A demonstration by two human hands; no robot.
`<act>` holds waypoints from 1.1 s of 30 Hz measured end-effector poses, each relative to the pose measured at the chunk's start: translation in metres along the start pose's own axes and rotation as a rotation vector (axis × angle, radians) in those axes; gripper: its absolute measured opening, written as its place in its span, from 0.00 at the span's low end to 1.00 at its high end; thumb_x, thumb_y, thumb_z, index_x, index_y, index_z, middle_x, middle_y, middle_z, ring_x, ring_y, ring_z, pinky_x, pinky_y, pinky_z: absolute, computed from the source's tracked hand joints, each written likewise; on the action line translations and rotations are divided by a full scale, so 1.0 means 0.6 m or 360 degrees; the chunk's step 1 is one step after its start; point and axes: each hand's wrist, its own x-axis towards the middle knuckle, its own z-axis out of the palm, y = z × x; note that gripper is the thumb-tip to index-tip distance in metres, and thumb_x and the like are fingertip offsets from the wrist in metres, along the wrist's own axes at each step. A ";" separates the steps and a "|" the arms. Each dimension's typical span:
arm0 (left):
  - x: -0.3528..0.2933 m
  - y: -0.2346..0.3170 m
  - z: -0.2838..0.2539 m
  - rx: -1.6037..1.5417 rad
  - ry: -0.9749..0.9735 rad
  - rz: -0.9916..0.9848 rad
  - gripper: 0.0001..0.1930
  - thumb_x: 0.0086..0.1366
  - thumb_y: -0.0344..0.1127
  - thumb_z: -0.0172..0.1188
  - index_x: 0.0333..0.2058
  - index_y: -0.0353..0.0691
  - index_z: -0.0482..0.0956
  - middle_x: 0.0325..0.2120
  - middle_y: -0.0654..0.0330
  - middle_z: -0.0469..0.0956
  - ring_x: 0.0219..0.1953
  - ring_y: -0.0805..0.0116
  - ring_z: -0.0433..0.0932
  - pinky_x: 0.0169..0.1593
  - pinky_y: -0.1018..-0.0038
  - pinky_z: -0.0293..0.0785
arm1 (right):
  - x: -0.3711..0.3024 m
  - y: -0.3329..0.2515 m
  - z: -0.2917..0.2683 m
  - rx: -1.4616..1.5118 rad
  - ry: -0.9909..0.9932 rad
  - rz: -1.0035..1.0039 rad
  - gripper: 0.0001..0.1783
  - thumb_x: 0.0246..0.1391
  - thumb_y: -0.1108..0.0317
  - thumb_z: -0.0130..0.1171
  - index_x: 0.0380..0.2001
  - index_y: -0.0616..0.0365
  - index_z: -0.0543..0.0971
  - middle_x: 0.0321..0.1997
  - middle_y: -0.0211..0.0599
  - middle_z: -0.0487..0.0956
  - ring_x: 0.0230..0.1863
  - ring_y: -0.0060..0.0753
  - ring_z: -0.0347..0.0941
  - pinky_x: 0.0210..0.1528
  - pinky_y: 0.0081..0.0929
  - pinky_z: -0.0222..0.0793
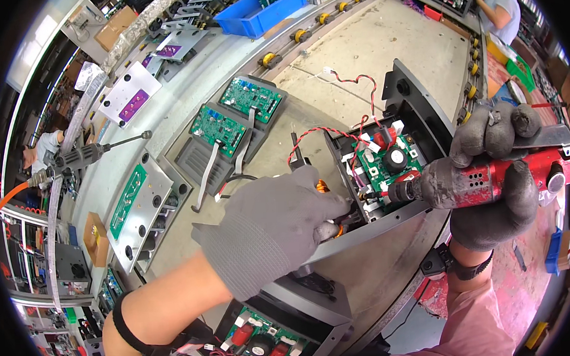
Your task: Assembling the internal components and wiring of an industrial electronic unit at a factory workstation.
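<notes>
Grey gloves cover both of my hands. My right hand (500, 167) is wrapped round a red power screwdriver (462, 181), held level with its dark nose pointing left. Its tip reaches into an open black metal case (400, 218), near the end wall on my left hand's side. Inside the case lies a green circuit board (378, 163) with red parts and a round black part. My left hand (287, 210) is closed at that end wall, beside bits of orange winding; its fingers hide what they pinch. Twisted red and black wires (324, 129) arch over the case.
Beyond my left hand lie grey panels with green boards (218, 127) and ribbon cables. A second open case (317, 305) stands near me. An air screwdriver (93, 154) hangs at left. Yellow rollers (300, 35) edge the line; a blue bin (260, 15) stands far off. Another person (502, 12) works at far right.
</notes>
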 end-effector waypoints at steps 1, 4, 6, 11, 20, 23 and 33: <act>0.001 -0.003 -0.004 0.0030 -0.0076 0.0062 0.12 0.56 0.38 0.57 0.40 0.55 0.78 0.27 0.56 0.67 0.26 0.56 0.72 0.29 0.64 0.68 | 0.001 0.000 0.000 0.0002 0.0002 -0.0003 0.24 0.47 0.63 0.59 0.45 0.58 0.65 0.30 0.31 0.63 0.32 0.29 0.60 0.33 0.24 0.61; 0.000 -0.003 -0.011 0.0140 -0.0188 0.0046 0.12 0.57 0.39 0.56 0.41 0.55 0.77 0.27 0.57 0.67 0.26 0.57 0.73 0.29 0.64 0.69 | 0.005 0.002 -0.001 -0.0070 0.0014 -0.0010 0.24 0.47 0.63 0.59 0.45 0.58 0.64 0.30 0.31 0.62 0.31 0.29 0.59 0.33 0.24 0.60; -0.004 0.003 -0.008 0.0256 -0.0127 0.0097 0.12 0.57 0.39 0.56 0.41 0.55 0.77 0.27 0.57 0.67 0.26 0.58 0.73 0.28 0.64 0.69 | 0.009 0.003 0.000 -0.0023 -0.0030 0.0042 0.23 0.47 0.63 0.59 0.45 0.58 0.64 0.29 0.31 0.61 0.30 0.29 0.58 0.32 0.24 0.60; -0.007 0.005 -0.001 0.0420 -0.0044 0.0135 0.14 0.55 0.38 0.56 0.42 0.55 0.77 0.27 0.59 0.67 0.26 0.59 0.74 0.26 0.65 0.69 | 0.017 0.015 0.008 0.0029 -0.0098 0.0135 0.23 0.48 0.63 0.59 0.45 0.57 0.63 0.28 0.29 0.60 0.29 0.28 0.58 0.30 0.23 0.60; -0.011 0.002 0.012 0.0484 0.0127 0.0211 0.14 0.51 0.34 0.55 0.39 0.52 0.77 0.27 0.59 0.68 0.25 0.60 0.75 0.24 0.66 0.69 | 0.022 0.010 0.084 -0.0574 -0.0167 0.0208 0.25 0.44 0.68 0.57 0.48 0.63 0.67 0.29 0.41 0.74 0.29 0.34 0.69 0.32 0.30 0.67; -0.012 0.002 0.012 0.0527 0.0147 0.0196 0.13 0.52 0.33 0.53 0.38 0.52 0.78 0.27 0.59 0.68 0.25 0.62 0.75 0.23 0.67 0.70 | 0.026 0.005 0.117 -0.0860 -0.0098 0.0342 0.25 0.40 0.70 0.58 0.46 0.66 0.68 0.26 0.42 0.76 0.26 0.35 0.71 0.31 0.30 0.69; -0.011 0.007 0.003 0.0526 -0.0018 0.0084 0.12 0.55 0.33 0.51 0.36 0.51 0.79 0.29 0.57 0.71 0.24 0.59 0.78 0.20 0.65 0.72 | 0.035 0.008 0.144 -0.1082 -0.0260 0.0423 0.23 0.39 0.71 0.62 0.42 0.67 0.72 0.28 0.41 0.77 0.28 0.34 0.76 0.32 0.28 0.73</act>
